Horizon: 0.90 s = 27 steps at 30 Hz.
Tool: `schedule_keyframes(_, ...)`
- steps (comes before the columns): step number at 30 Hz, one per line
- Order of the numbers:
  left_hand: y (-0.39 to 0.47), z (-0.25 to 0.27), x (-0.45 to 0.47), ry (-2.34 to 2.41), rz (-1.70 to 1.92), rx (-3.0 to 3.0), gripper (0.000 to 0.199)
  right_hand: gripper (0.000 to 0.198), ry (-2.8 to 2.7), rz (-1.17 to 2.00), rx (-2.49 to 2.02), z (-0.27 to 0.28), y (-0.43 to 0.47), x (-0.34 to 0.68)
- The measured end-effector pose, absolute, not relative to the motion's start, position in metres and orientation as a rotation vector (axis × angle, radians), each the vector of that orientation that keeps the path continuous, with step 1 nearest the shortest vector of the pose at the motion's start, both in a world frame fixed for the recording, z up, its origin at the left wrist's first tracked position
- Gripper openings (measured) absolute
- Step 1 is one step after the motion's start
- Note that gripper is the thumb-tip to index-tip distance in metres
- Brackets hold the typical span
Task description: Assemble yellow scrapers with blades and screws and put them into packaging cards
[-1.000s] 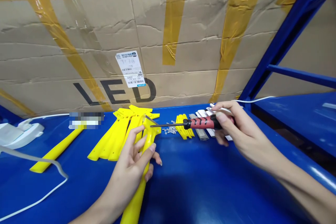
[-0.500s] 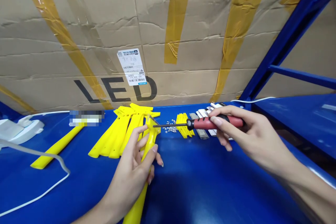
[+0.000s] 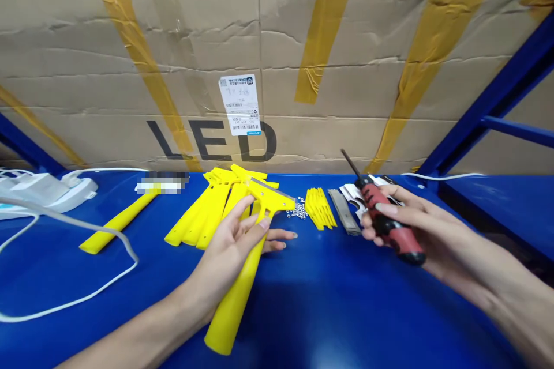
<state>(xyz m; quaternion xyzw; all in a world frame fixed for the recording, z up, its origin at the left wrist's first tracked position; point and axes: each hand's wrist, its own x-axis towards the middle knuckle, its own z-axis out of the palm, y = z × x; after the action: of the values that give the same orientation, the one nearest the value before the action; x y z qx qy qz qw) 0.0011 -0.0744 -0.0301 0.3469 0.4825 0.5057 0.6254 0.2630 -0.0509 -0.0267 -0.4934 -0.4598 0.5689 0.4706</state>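
Observation:
My left hand [image 3: 238,239] is closed round the neck of a yellow scraper [image 3: 236,300], its wide head tilted up and a thin metal blade edge showing along the top. In my right hand [image 3: 415,213] is a red-and-black screwdriver [image 3: 381,213], its dark shaft pointing up and left, apart from the scraper. Behind my left hand lie several yellow scraper handles [image 3: 190,219]. Small screws and nuts [image 3: 298,207] sit in a loose pile just beyond the scraper head. Yellow plastic strips [image 3: 319,209], grey metal blades [image 3: 344,213] and white-and-black pieces [image 3: 352,196] lie between the hands, farther back.
Another yellow scraper [image 3: 125,219] with a blurred-out head lies at left. Near it are a white power strip [image 3: 56,193] and a looping white cable [image 3: 130,265]. A large taped cardboard box [image 3: 277,40] stands behind the blue tabletop [image 3: 324,311]; a blue metal frame [image 3: 489,98] rises at right.
The screwdriver tip has left the scraper head; my right hand has drawn it to the right and turned it upward. My left hand has rotated the scraper so its head's flat face shows.

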Motion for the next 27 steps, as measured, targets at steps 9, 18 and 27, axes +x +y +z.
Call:
schedule_keyframes(9, -0.077, -0.027, -0.01, 1.097, 1.314, 0.852, 0.092, 0.038, -2.161, 0.565, -1.377, -0.049, -0.05, 0.26)
schedule_keyframes(18, -0.075, -0.032, -0.011, 1.13, 1.363, 0.989, 0.083, 0.033, -2.509, 0.7, -1.088, -0.039, -0.052, 0.272)
schedule_keyframes(27, -0.075, -0.022, 0.004, 1.121, 1.163, 1.092, 0.089, 0.038, -2.601, 0.508, -1.081, -0.046, -0.054, 0.266)
